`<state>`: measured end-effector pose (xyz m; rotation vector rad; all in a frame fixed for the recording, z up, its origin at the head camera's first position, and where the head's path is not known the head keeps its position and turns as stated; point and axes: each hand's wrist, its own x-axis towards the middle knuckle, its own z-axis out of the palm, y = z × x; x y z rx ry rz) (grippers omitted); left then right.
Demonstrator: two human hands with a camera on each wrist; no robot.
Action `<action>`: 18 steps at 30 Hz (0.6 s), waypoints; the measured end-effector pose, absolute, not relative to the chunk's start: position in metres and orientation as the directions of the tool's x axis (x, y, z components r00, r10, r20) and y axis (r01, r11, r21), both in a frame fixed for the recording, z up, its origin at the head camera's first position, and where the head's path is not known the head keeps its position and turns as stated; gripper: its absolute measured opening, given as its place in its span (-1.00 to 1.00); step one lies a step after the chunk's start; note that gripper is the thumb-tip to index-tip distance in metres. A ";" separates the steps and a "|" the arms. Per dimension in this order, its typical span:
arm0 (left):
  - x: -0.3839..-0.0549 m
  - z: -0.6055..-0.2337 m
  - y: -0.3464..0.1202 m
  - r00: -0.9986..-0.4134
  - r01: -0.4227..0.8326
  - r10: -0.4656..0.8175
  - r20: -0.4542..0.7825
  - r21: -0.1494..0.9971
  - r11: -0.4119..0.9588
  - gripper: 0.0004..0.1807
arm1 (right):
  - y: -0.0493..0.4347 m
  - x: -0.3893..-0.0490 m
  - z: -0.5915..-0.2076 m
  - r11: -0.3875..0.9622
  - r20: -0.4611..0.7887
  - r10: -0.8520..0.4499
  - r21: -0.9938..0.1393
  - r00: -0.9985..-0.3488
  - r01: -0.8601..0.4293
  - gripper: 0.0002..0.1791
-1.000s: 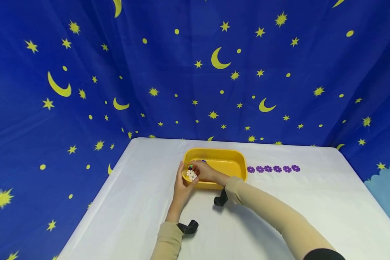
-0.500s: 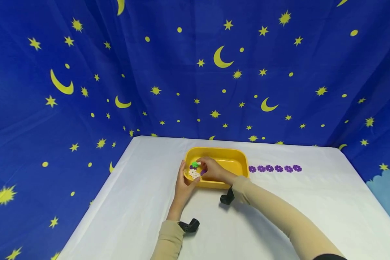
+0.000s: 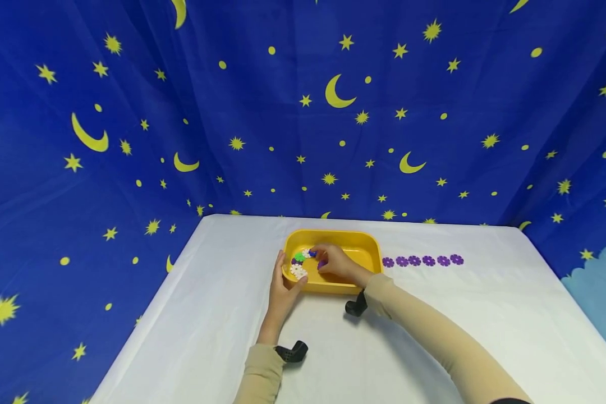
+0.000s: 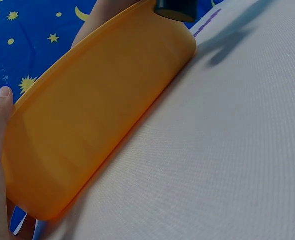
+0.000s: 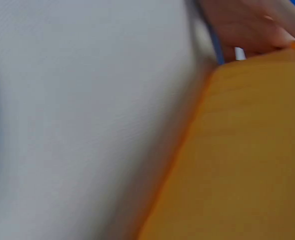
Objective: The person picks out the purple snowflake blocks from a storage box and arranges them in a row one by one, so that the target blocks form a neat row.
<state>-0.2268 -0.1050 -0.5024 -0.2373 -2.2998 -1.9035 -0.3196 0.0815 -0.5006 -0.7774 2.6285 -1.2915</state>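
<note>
A yellow plastic bin (image 3: 340, 288) stands on the table. My left hand (image 3: 281, 292) grips its left end, thumb at the front rim and fingers along the side wall. In the left wrist view the thumb (image 4: 2, 110) lies against the bin's end. Inside the bin, my right hand (image 3: 337, 262) pinches a purple flower-shaped piece (image 3: 322, 264), mostly covered by the fingers. White flower pieces (image 3: 298, 271), a green piece (image 3: 299, 256) and a blue piece (image 3: 312, 253) lie in the bin's left part. The right wrist view shows mostly the bin's outer wall.
Several purple flower pieces (image 3: 428, 261) lie in a row on the white table (image 3: 384, 348), right of the bin. A blue curtain (image 3: 262, 101) with yellow moons and stars hangs behind and beside the table. A black wrist camera (image 3: 293, 352) sits by each cuff.
My right hand has drawn back rightward from the bin's left end with the purple piece, uncovering the green, white and blue pieces. The left hand keeps its grip on the bin.
</note>
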 end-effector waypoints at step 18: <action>-0.232 -0.510 -0.106 -0.976 0.218 0.026 0.217 0.959 0.179 -0.11 | 0.088 -0.327 -0.492 0.340 0.067 -0.195 -0.931 -0.978 -0.131 -0.56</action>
